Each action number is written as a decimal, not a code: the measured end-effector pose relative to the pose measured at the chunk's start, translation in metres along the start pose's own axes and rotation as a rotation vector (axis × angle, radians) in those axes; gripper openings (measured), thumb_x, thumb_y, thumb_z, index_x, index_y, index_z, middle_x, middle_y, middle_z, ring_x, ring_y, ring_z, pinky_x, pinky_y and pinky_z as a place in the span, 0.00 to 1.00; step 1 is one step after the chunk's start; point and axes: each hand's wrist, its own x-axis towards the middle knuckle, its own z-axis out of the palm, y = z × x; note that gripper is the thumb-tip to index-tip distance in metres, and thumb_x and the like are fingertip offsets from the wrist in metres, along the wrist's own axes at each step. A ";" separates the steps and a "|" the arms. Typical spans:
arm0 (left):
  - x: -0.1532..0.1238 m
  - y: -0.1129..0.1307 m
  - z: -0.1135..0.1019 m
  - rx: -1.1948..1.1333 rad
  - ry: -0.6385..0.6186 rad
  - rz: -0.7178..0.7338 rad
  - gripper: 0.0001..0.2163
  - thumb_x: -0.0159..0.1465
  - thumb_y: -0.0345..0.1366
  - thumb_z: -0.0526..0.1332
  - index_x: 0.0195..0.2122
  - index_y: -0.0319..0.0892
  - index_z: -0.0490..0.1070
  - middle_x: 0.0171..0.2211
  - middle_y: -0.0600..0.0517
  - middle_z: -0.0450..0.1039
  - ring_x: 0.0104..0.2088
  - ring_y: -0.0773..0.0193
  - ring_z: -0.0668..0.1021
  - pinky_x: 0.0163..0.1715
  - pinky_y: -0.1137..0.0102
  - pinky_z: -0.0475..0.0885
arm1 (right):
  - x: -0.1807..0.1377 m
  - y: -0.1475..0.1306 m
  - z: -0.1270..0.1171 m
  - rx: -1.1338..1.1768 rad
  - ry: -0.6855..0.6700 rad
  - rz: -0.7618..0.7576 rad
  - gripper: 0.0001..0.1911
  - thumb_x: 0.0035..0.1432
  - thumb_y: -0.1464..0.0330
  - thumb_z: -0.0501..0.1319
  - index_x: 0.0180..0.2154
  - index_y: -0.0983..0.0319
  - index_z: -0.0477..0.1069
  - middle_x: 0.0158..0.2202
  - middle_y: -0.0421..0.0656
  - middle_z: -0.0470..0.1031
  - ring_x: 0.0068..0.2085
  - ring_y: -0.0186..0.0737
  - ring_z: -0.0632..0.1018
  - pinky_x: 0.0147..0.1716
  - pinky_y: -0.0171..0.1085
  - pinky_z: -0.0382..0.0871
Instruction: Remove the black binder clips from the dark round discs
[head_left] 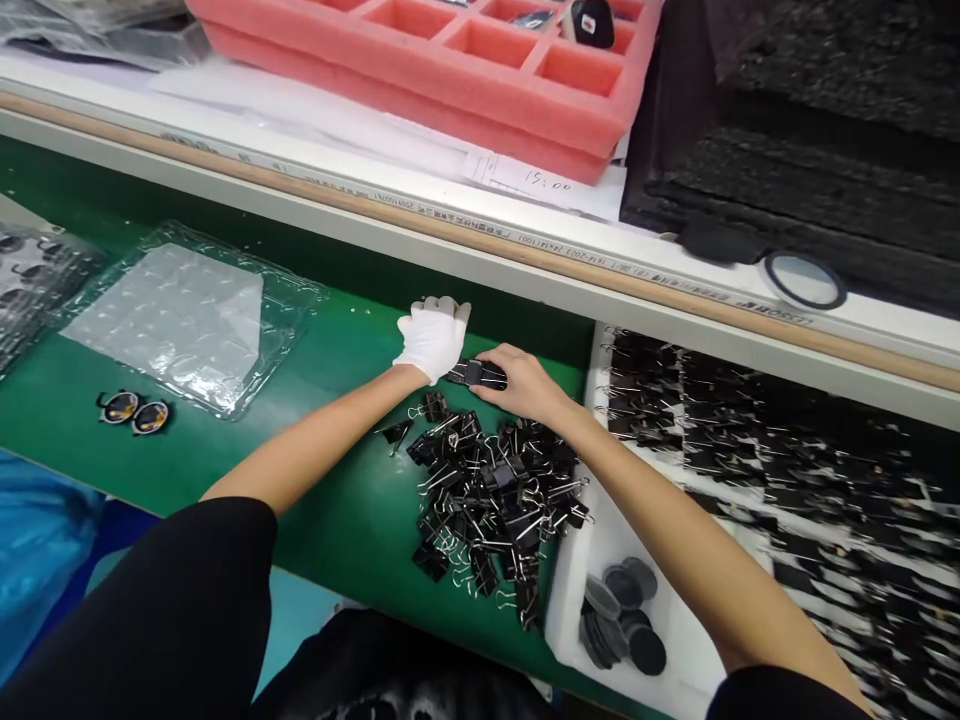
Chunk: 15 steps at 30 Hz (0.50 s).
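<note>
My left hand (pixel 435 338), in a white glove, rests on the green tabletop with its fingers slightly apart and nothing visible in them. Bare and closed, my right hand (pixel 525 382) has thumb and fingers around a black binder clip (pixel 486 374) at the end of a short row of clips. The other end of that row touches or nearly touches the left glove. Just below both hands spreads a heap of black binder clips (pixel 495 490) with silver wire handles. What lies under my right palm is hidden.
Sunglasses (pixel 135 412) and a clear plastic tray (pixel 180 310) lie to the left. On the right, a white foam tray (pixel 566 620) holds dark round lenses (pixel 626 610) and many clipped pieces. A shelf edge (pixel 360 205) crosses behind, bearing a pink foam tray (pixel 420 65).
</note>
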 end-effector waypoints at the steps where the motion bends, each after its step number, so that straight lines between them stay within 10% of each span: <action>1: 0.000 0.000 0.000 0.006 -0.001 0.001 0.22 0.70 0.30 0.50 0.64 0.44 0.65 0.57 0.37 0.67 0.55 0.42 0.67 0.47 0.51 0.65 | 0.000 -0.001 0.001 -0.003 0.003 0.001 0.19 0.61 0.65 0.69 0.52 0.61 0.75 0.48 0.49 0.76 0.51 0.52 0.77 0.52 0.48 0.72; 15: 0.000 0.003 -0.003 0.031 -0.006 -0.035 0.21 0.70 0.29 0.50 0.63 0.43 0.67 0.55 0.37 0.68 0.53 0.44 0.68 0.47 0.52 0.65 | -0.001 -0.003 0.003 -0.031 -0.006 0.024 0.18 0.61 0.65 0.68 0.52 0.62 0.74 0.47 0.49 0.76 0.49 0.52 0.77 0.52 0.48 0.71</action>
